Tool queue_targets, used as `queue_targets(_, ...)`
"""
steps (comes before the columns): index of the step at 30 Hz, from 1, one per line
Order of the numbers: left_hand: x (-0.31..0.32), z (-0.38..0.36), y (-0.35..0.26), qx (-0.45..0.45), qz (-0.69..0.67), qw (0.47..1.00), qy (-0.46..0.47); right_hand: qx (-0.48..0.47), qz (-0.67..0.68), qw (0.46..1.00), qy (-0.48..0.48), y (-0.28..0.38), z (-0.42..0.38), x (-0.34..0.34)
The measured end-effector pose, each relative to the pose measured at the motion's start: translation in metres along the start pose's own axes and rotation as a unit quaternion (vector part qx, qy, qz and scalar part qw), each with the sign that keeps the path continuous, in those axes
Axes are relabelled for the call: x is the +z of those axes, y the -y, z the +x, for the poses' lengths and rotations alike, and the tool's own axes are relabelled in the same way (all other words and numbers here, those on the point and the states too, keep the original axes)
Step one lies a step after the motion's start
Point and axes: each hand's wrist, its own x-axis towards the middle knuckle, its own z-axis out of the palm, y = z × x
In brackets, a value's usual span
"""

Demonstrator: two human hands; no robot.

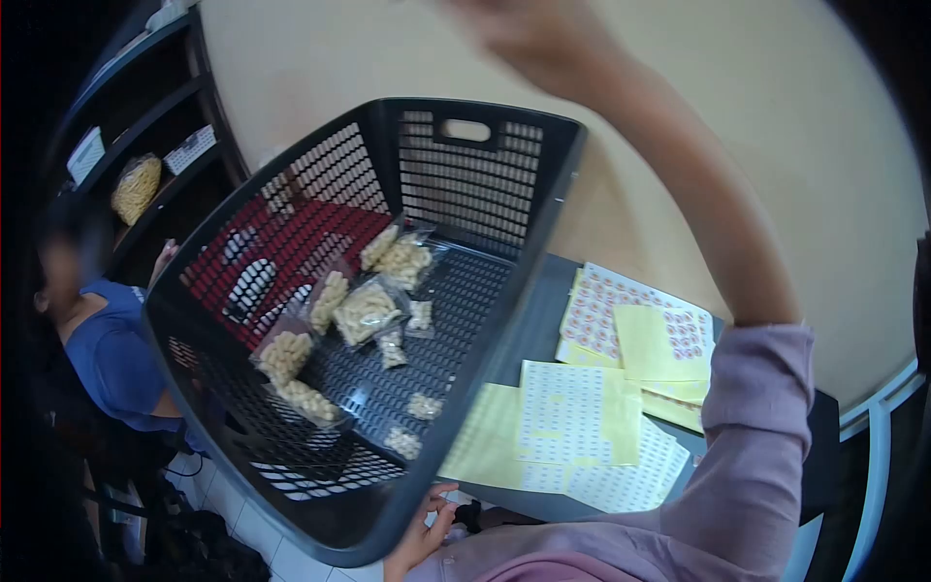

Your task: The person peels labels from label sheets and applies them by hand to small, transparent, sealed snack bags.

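Note:
A large black plastic basket [485,383] with slatted walls fills the middle of the head view. On its floor lie several clear bags of pale, finger-shaped pieces [367,310], mostly toward the left side. Two small clear packets [424,405] lie apart near its front. My left hand [429,532] is low by the basket's near rim, partly hidden behind it; its visible fingers are loosely bent and apart. My right arm reaches up past the basket, and my right hand [524,34] is blurred and cut off by the top edge, so its fingers do not show clearly.
Sticker sheets [567,412] and yellow backing paper lie overlapping on a dark table [514,335] right of the basket. A person in a blue top [116,354] is at the left. Behind them, dark shelves [160,112] hold a bag of yellowish pieces [137,189].

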Motion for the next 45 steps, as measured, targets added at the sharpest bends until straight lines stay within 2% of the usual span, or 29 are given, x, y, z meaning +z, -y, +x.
queue_targets(1,-0.004,-0.005,-0.013,-0.001,0.001,1.000,-0.007,-0.174,-0.069,0.970,-0.158,-0.013,0.027,0.053)
queue_targets(3,-0.011,-0.018,-0.037,-0.113,0.079,0.981,-0.138,-0.066,-0.103,0.989,0.082,0.034,0.061,0.081)
queue_targets(4,-0.023,-0.021,-0.004,-0.251,0.109,0.951,-0.141,-0.117,-0.160,0.966,0.167,0.042,0.079,0.102)
queue_targets(5,-0.032,-0.028,0.029,-0.253,0.109,0.950,-0.147,-0.167,-0.217,0.929,0.248,0.045,0.097,0.130)
queue_targets(7,-0.045,-0.045,0.092,-0.181,0.036,0.964,-0.193,-0.281,-0.290,0.811,0.422,0.050,0.134,0.204)
queue_targets(9,-0.053,-0.056,0.131,-0.105,-0.041,0.965,-0.237,-0.126,-0.202,0.810,0.535,0.068,0.134,0.226)
queue_targets(10,-0.057,-0.058,0.144,-0.065,-0.078,0.961,-0.257,-0.100,-0.189,0.800,0.561,0.069,0.134,0.244)
queue_targets(11,-0.062,-0.056,0.146,-0.063,-0.079,0.960,-0.260,-0.073,-0.177,0.789,0.584,0.064,0.134,0.271)
queue_targets(13,-0.071,-0.053,0.148,-0.054,-0.055,0.966,-0.249,-0.205,-0.248,0.773,0.547,0.048,0.123,0.322)
queue_targets(15,-0.080,-0.047,0.147,-0.043,-0.029,0.970,-0.239,-0.161,-0.283,0.729,0.602,0.024,0.107,0.389)
queue_targets(17,-0.084,-0.045,0.142,-0.035,-0.006,0.973,-0.230,-0.165,-0.241,0.812,0.504,0.002,0.074,0.414)
queue_targets(18,-0.083,-0.047,0.137,-0.034,0.005,0.974,-0.223,-0.169,-0.242,0.811,0.506,-0.005,0.060,0.428)
queue_targets(20,-0.080,-0.051,0.124,-0.032,0.024,0.978,-0.206,-0.189,-0.151,0.888,0.392,-0.020,0.037,0.446)
queue_targets(21,-0.080,-0.054,0.115,-0.031,0.035,0.979,-0.197,-0.190,-0.151,0.886,0.395,-0.024,0.029,0.443)
queue_targets(23,-0.081,-0.049,0.126,-0.035,0.030,0.982,-0.184,-0.188,-0.122,0.932,0.285,-0.029,0.021,0.446)
queue_targets(24,-0.082,-0.049,0.127,-0.038,0.028,0.984,-0.169,-0.190,-0.119,0.932,0.285,-0.023,0.027,0.438)
queue_targets(26,-0.084,-0.046,0.131,-0.043,0.024,0.989,-0.141,-0.164,-0.171,0.812,0.534,-0.015,0.047,0.414)
queue_targets(27,-0.085,-0.045,0.131,-0.045,0.021,0.991,-0.126,-0.166,-0.169,0.811,0.535,-0.012,0.055,0.405)
queue_targets(31,-0.079,-0.037,0.132,-0.050,0.007,0.997,-0.065,-0.143,-0.224,0.832,0.487,-0.011,0.095,0.369)
queue_targets(35,-0.068,-0.026,0.122,-0.051,-0.004,0.999,0.001,-0.160,-0.216,0.896,0.354,0.001,0.120,0.286)
queue_targets(37,-0.059,-0.022,0.114,-0.054,-0.011,0.998,0.033,-0.195,-0.231,0.906,0.295,0.007,0.121,0.233)
queue_targets(41,-0.040,-0.019,0.089,-0.062,-0.017,0.993,0.102,-0.257,-0.184,0.948,-0.031,-0.001,0.086,0.150)
queue_targets(43,-0.029,-0.014,0.079,-0.064,-0.019,0.987,0.145,-0.255,-0.186,0.938,-0.143,0.002,0.048,0.100)
queue_targets(44,-0.030,0.007,0.028,-0.064,-0.020,0.984,0.168,-0.265,-0.175,0.926,-0.203,0.002,0.025,0.080)
queue_targets(45,-0.016,-0.005,0.066,-0.063,-0.022,0.979,0.190,-0.275,-0.165,0.911,-0.260,-0.002,0.005,0.063)
